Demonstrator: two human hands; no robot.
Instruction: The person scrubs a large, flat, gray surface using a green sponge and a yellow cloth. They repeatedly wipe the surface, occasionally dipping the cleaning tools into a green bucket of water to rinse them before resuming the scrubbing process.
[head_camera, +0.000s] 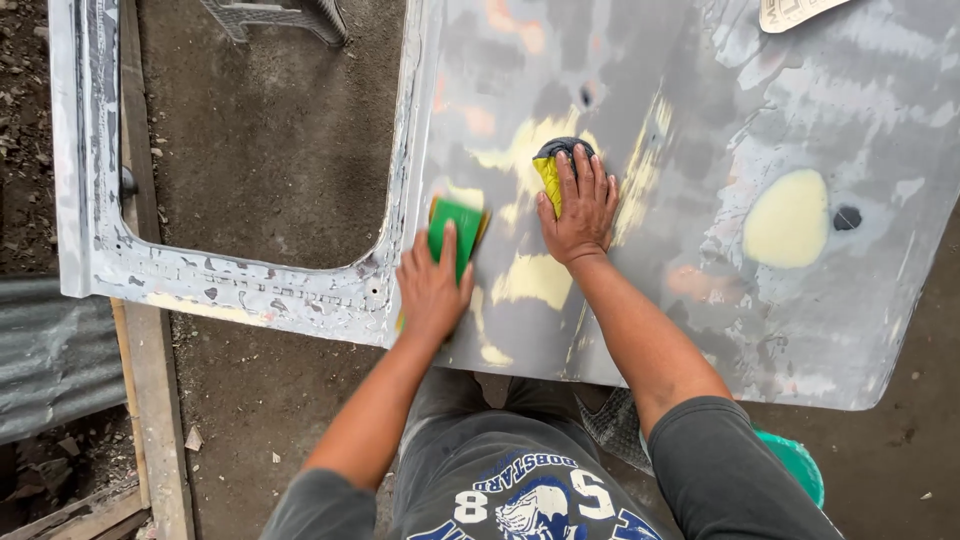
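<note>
The door panel (700, 250), grey metal patched with pale yellow filler, lies flat and fills the upper right of the view. On it, just left of centre, the right hand (578, 205) presses flat, fingers (585, 170) spread over a folded yellow sheet (548, 175) with a dark pad (565, 146) at its 12 o'clock edge. At the hand's 8 o'clock, near but apart, the left hand (432, 290) rests on a green block (455, 232), fingers lying over it rather than curled shut. A window opening (260, 130) sits at the panel's 9 o'clock. A green tub (795, 462) peeks out at 5 o'clock, beside the right sleeve. A wooden plank (150, 380) runs along the ground at 8 o'clock.
</note>
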